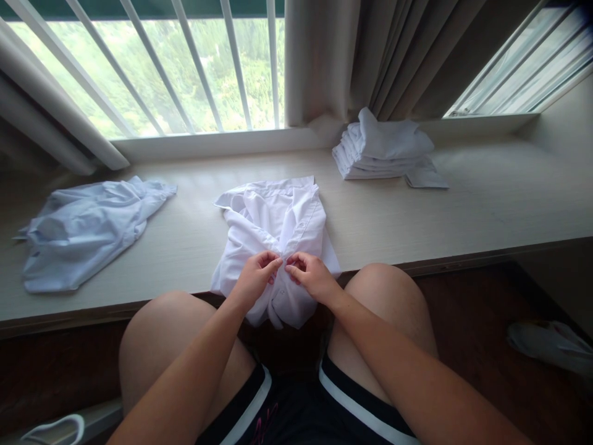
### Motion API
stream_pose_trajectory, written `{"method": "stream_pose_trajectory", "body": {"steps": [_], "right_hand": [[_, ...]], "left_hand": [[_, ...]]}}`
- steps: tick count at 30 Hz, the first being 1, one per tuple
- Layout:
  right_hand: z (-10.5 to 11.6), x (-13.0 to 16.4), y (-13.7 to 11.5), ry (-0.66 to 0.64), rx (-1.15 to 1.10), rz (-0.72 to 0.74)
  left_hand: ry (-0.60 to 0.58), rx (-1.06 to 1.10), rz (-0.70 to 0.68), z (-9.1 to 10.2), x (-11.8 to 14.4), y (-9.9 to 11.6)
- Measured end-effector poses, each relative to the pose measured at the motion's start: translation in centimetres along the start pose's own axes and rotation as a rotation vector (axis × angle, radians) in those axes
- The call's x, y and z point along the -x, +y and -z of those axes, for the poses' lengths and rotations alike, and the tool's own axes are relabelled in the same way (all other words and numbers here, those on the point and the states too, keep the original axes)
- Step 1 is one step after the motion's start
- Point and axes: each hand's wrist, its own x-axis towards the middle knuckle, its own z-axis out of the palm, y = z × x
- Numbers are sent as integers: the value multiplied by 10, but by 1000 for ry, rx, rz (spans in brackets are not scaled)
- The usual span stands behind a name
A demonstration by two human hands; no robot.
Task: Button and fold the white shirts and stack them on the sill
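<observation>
Shirt (278,238) lies across the near edge of the window ledge (389,228), lower part overhanging; left grip (256,275) and right grip (312,276) both pinch its buttoned front.

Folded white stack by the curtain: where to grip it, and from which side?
Probably under the bottom layer of the folded stack, from the near side: left hand at the left end, right hand at the right. It lies flat in loose layers, with the curtain behind it. The flap jutting at the near right looks like a poor hold.
</observation>
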Motion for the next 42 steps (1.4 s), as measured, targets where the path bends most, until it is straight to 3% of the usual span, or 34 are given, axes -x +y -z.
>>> {"method": "stream_pose_trajectory", "body": {"steps": [8,15,21,28,33,38,42], "right_hand": [[1,-1,-3,2,-6,-9],[2,1,-7,-64,112,29],[5,1,-8,-58,134,31],[7,7,-14,-109,266,140],[11,5,-15,-66,132,101],[15,4,-12,-97,-13,51],[16,5,-13,-84,-10,38]], "left_hand": [[-16,-20,18,3,0,2],[13,28,-17,0,1,5],[-19,-51,-72,2,1,3],[31,-88,-113,3,2,1],[154,-381,-209,4,11,8],[-82,-565,-240,0,24,8],[-10,-715,-307,2,24,3]]}}
